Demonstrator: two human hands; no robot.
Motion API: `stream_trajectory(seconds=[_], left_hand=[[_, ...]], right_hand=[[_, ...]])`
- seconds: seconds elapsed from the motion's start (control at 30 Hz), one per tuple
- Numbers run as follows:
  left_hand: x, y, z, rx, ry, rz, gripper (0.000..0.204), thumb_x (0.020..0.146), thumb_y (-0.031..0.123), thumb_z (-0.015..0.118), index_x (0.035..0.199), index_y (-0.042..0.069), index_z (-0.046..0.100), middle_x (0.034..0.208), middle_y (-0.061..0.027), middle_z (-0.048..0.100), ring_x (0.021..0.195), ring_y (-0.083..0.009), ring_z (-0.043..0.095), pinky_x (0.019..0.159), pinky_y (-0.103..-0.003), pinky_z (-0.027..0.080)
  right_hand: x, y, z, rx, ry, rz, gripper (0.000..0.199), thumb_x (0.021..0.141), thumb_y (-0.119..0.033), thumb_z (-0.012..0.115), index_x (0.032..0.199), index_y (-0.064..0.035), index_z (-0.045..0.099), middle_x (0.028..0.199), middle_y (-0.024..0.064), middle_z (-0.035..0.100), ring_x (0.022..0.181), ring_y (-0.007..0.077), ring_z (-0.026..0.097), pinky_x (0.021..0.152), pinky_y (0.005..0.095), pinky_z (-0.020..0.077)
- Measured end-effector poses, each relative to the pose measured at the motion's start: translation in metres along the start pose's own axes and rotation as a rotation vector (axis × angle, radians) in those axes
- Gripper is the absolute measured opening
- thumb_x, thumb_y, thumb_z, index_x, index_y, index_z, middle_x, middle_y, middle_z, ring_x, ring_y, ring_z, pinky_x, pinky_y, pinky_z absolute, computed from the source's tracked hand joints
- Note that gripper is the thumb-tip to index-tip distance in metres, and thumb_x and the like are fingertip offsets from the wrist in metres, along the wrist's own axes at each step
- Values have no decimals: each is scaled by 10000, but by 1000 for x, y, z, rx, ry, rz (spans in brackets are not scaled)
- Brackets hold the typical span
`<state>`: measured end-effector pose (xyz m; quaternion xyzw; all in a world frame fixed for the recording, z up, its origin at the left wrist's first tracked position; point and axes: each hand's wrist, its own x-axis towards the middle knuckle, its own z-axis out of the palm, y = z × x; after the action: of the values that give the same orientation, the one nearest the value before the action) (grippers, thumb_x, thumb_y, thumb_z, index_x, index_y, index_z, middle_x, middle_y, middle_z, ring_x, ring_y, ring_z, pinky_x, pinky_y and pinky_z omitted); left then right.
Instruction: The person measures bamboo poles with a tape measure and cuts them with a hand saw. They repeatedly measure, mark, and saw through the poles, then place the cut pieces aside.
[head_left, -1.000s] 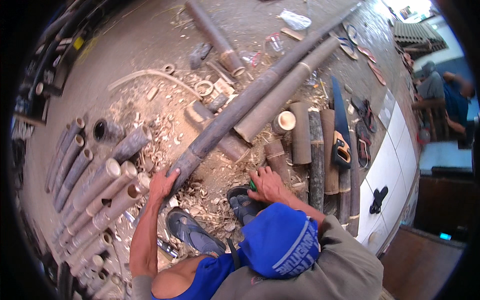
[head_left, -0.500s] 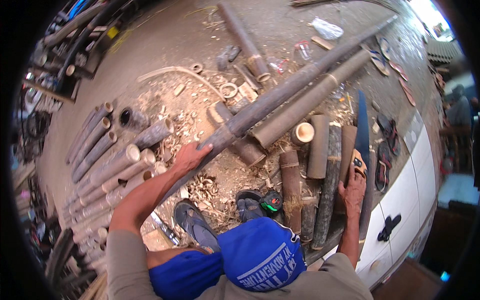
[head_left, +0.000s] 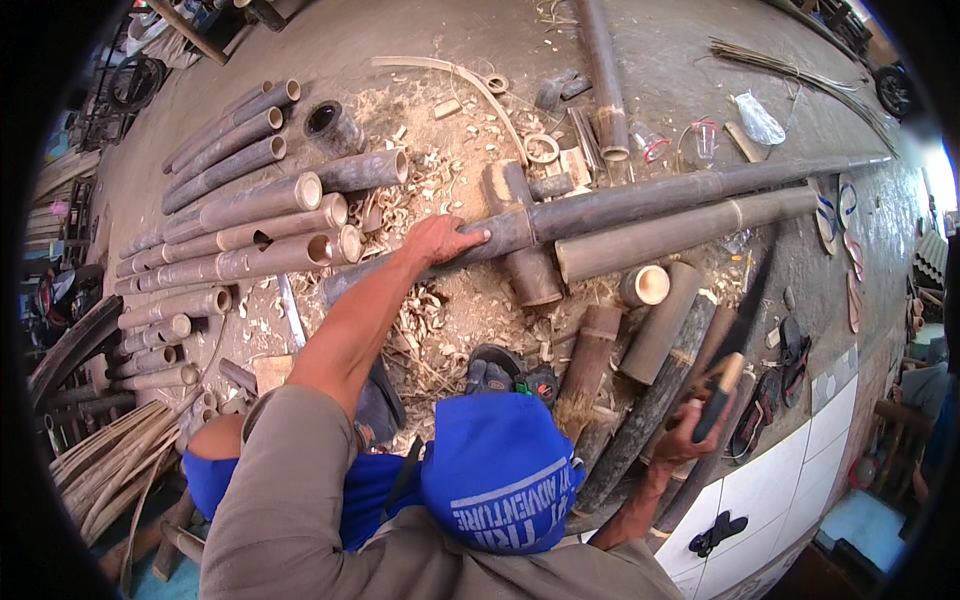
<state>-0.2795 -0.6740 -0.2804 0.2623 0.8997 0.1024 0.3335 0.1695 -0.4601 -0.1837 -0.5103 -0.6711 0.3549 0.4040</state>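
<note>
A long dark bamboo pole [head_left: 640,208] slants from my left hand toward the far right. My left hand [head_left: 440,240] is closed over its near part, the thumb lying along the top. Under the pole lies a short thick bamboo piece [head_left: 527,272], crosswise to it. In my right hand [head_left: 684,436] is a handsaw [head_left: 757,290], gripped by its wooden and black handle. Its dark blade points away from me, blurred by motion, above several short bamboo lengths [head_left: 668,320]. Beside the dark pole rests a second, lighter bamboo pole [head_left: 690,232].
Cut bamboo tubes [head_left: 260,205] lie stacked at the left, near a bundle of split strips [head_left: 115,470]. Wood shavings [head_left: 430,315] cover the floor around my feet. Sandals [head_left: 795,350] and white tiles [head_left: 770,480] are at the right. A clear plastic bag [head_left: 760,118] lies farther off.
My right hand has lifted the handsaw off the bamboo lengths, and its handle has tilted. My left hand stays on the pole. The whole view has turned, shifting the scene.
</note>
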Motion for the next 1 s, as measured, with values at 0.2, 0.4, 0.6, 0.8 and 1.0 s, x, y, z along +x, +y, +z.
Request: stream_trajectory(seconds=[0.2, 0.4, 0.6, 0.8, 1.0], left_hand=[[-17, 15, -1, -25, 16, -35, 979, 847, 849, 504, 1392, 50, 660, 1266, -248, 717, 1224, -407, 665, 1025, -515, 503], [-19, 19, -4, -36, 28, -37, 908, 846, 802, 523, 1408, 102, 665, 1261, -244, 723, 1189, -400, 688, 1007, -498, 521], [-12, 7, 2, -64, 37, -47, 900, 793, 810, 559, 1358, 128, 714, 1223, -210, 746, 1152, -369, 705, 976, -491, 540], [-18, 12, 2, -65, 68, -47, 841, 808, 770, 584, 1329, 128, 733, 1177, -210, 759, 1105, -375, 719, 964, -484, 548], [-10, 10, -5, -51, 62, -26, 787, 818, 741, 597, 1289, 130, 749, 1120, -228, 761, 1072, -382, 721, 948, -486, 554]], right_hand=[[-80, -41, 53, 115, -530, -102, 609, 917, -168, 707, 1467, 54, 570, 1041, 140, 768, 875, 167, 727, 797, 315, 579], [-119, -46, 76, 135, -722, -114, 615, 887, -182, 750, 1449, 21, 602, 999, 180, 782, 771, 190, 756, 698, 327, 586], [-122, -35, 48, 64, -813, -257, 622, 890, -221, 742, 1437, 39, 603, 1054, 226, 779, 821, 250, 793, 724, 336, 601], [-107, -56, 124, 112, -818, -191, 591, 932, -201, 688, 1459, 39, 573, 950, 231, 767, 762, 294, 779, 683, 362, 594], [-113, -71, 121, 52, -862, -173, 595, 933, -190, 682, 1468, 39, 555, 889, 230, 744, 735, 300, 768, 668, 382, 589]])
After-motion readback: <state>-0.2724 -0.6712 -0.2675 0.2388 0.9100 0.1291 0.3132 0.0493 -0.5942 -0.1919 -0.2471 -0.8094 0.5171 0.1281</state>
